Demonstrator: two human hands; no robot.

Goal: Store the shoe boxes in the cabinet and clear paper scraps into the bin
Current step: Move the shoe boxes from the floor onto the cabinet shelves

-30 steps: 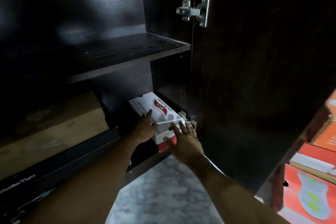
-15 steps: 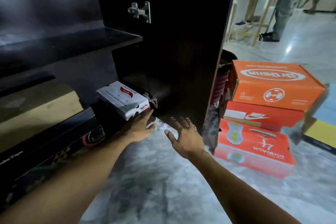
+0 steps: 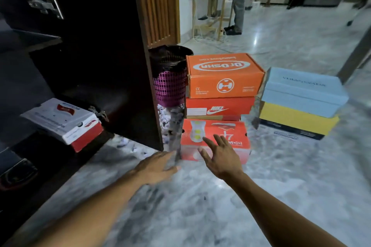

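Observation:
A white and red shoe box (image 3: 62,121) lies on the bottom shelf of the dark cabinet (image 3: 96,50), whose door stands open. On the floor to the right is a stack of three orange and red shoe boxes (image 3: 220,94). Beside it stand a light blue box (image 3: 303,90) on a yellow one (image 3: 297,122). A purple mesh bin (image 3: 170,82) with a black liner sits behind the door. Paper scraps (image 3: 170,120) lie under and near it. My left hand (image 3: 158,166) and my right hand (image 3: 218,156) are stretched out, fingers spread, holding nothing, just in front of the lowest orange box.
The marble floor (image 3: 200,206) spreads in front of me. A wooden slatted panel (image 3: 158,4) rises behind the cabinet door. Further back are a wooden table frame (image 3: 212,2), cables on the floor and standing people's legs (image 3: 241,0).
Both hands have let go of the white and red box, left in the cabinet, and swung right toward the orange stack. My view turned right with them.

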